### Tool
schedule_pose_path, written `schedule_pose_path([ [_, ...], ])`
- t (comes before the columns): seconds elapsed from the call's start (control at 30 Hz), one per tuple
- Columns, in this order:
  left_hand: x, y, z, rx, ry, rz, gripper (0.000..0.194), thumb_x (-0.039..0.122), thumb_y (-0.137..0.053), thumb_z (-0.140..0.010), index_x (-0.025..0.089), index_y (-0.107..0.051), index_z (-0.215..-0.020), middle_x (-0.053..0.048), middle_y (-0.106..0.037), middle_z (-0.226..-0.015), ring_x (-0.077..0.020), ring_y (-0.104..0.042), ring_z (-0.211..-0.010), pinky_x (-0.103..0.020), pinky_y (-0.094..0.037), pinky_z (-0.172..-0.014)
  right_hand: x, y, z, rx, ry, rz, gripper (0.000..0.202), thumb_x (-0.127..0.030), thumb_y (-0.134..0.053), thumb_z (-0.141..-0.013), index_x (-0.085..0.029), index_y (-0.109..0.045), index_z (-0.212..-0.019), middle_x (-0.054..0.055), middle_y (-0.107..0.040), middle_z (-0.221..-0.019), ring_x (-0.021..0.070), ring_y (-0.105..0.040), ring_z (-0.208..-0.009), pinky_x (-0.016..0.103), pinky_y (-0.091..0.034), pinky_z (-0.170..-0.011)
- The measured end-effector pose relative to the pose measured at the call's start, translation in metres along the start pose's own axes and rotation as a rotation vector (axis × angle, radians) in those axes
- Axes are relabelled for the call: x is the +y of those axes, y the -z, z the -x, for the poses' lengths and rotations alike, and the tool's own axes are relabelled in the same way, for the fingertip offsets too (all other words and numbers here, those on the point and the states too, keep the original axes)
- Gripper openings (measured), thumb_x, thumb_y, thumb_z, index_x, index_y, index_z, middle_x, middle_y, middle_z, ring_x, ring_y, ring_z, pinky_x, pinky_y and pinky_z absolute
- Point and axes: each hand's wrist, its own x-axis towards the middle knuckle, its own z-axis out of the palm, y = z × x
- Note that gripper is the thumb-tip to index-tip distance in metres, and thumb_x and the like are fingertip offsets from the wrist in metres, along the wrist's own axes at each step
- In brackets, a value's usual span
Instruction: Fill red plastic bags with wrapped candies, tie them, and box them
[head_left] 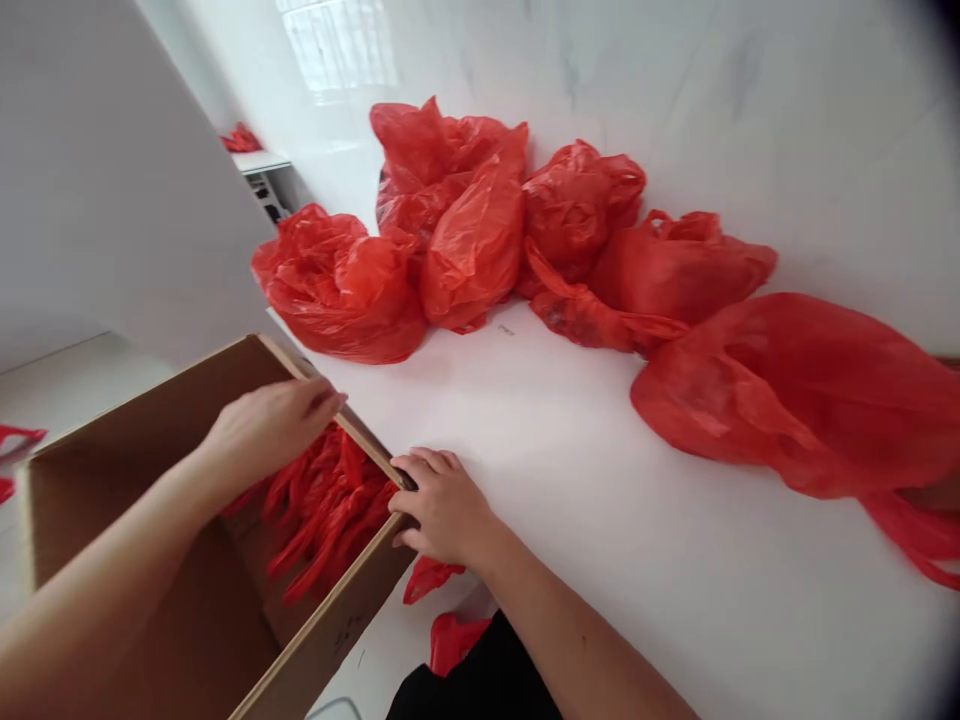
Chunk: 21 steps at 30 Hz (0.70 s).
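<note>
An open cardboard box [322,640] stands at the lower left. Inside it lies a bundle of red plastic bags [330,520] with long narrow strips, heaped against the side nearest the table. My left hand [270,425] reaches across the box and its curled fingers grip the upper rim. At the right corner, my right hand [442,505] has its fingers bent over the edge, holding the box there. Parts of the bundle are hidden behind my left hand and the rim.
Several stuffed red plastic bags [472,245] line the white table [555,540] along the wall. One large bag [810,390] reaches the right edge. A grey panel [97,170] rises at the left. Small red pieces [454,640] lie near my black clothing [480,680].
</note>
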Motion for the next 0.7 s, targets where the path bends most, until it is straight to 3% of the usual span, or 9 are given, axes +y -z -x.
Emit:
schedule_pose_path([
  [0.07,0.036,0.014,-0.014,0.069,-0.266,0.104,0.034,0.048,-0.041,-0.093,0.023,-0.064,-0.091,-0.001,-0.067,-0.079,-0.0220,-0.062,-0.073,-0.034,-0.047,-0.069,0.001,0.000,0.000,0.005,0.000,0.029,0.029,-0.044,-0.074,-0.074,-0.025,-0.072,-0.096,0.007,-0.047,-0.141,0.0285,-0.034,-0.132,0.043,-0.031,-0.104],
  [0.13,0.088,0.014,-0.032,0.098,-0.613,0.226,0.030,0.045,-0.045,-0.092,0.024,-0.064,-0.103,-0.003,-0.069,-0.105,-0.0216,-0.064,-0.093,-0.032,-0.048,-0.081,0.000,0.001,0.001,0.008,-0.005,0.049,0.030,-0.045,-0.074,-0.074,-0.025,-0.072,-0.096,0.007,-0.045,-0.142,0.0277,-0.034,-0.131,0.042,-0.032,-0.103],
  [0.2,0.145,0.002,-0.059,0.218,-0.859,0.179,0.037,0.037,-0.049,-0.091,0.024,-0.056,-0.125,-0.006,-0.057,-0.134,-0.0253,-0.054,-0.119,-0.037,-0.045,-0.095,0.000,0.002,0.002,0.015,-0.005,0.061,0.031,-0.046,-0.074,-0.074,-0.025,-0.072,-0.096,0.007,-0.044,-0.142,0.0269,-0.034,-0.131,0.041,-0.032,-0.103],
  [0.3,0.220,-0.021,-0.108,0.325,-0.891,0.099,0.054,0.020,-0.052,-0.088,0.019,-0.043,-0.141,-0.011,-0.042,-0.149,-0.0287,-0.038,-0.135,-0.045,-0.036,-0.106,0.000,0.003,0.002,0.016,0.010,0.065,0.031,-0.049,-0.072,-0.075,-0.026,-0.072,-0.096,0.006,-0.045,-0.142,0.0265,-0.034,-0.131,0.040,-0.033,-0.103],
  [0.37,0.251,-0.031,-0.138,0.341,-0.887,0.093,0.058,0.014,-0.053,-0.086,0.019,-0.041,-0.143,-0.012,-0.035,-0.154,-0.0316,-0.027,-0.142,-0.051,-0.027,-0.111,0.000,0.003,0.001,0.017,0.014,0.061,0.032,-0.051,-0.071,-0.075,-0.027,-0.073,-0.096,0.006,-0.047,-0.139,0.0261,-0.036,-0.128,0.040,-0.034,-0.101],
  [0.43,0.267,-0.036,-0.159,0.336,-0.873,0.102,0.051,0.013,-0.056,-0.084,0.016,-0.051,-0.135,-0.016,-0.036,-0.153,-0.0358,-0.024,-0.142,-0.057,-0.020,-0.113,0.001,0.002,0.001,0.025,0.009,0.054,0.033,-0.052,-0.071,-0.075,-0.027,-0.072,-0.097,0.006,-0.049,-0.136,0.0250,-0.039,-0.126,0.038,-0.035,-0.100],
  [0.53,0.265,-0.034,-0.166,0.313,-0.858,0.147,0.030,0.015,-0.061,-0.082,0.012,-0.066,-0.111,-0.018,-0.044,-0.146,-0.0373,-0.028,-0.140,-0.057,-0.020,-0.113,0.002,0.002,0.001,0.036,0.002,0.047,0.034,-0.052,-0.071,-0.075,-0.027,-0.072,-0.098,0.005,-0.050,-0.135,0.0243,-0.037,-0.128,0.037,-0.034,-0.101],
  [0.63,0.237,-0.018,-0.145,0.294,-0.856,0.223,0.021,0.025,-0.060,-0.086,0.014,-0.066,-0.103,-0.015,-0.050,-0.140,-0.0295,-0.041,-0.133,-0.047,-0.032,-0.110,0.003,0.003,0.002,0.030,0.007,0.054,0.034,-0.052,-0.071,-0.076,-0.027,-0.072,-0.099,0.006,-0.047,-0.140,0.0261,-0.035,-0.131,0.040,-0.033,-0.102],
  [0.7,0.204,-0.001,-0.118,0.267,-0.814,0.326,0.026,0.034,-0.054,-0.090,0.014,-0.064,-0.103,-0.013,-0.055,-0.134,-0.0245,-0.054,-0.121,-0.040,-0.042,-0.103,0.004,0.003,0.003,0.029,0.013,0.049,0.033,-0.050,-0.071,-0.075,-0.026,-0.073,-0.098,0.006,-0.046,-0.143,0.0276,-0.035,-0.131,0.042,-0.033,-0.102],
])
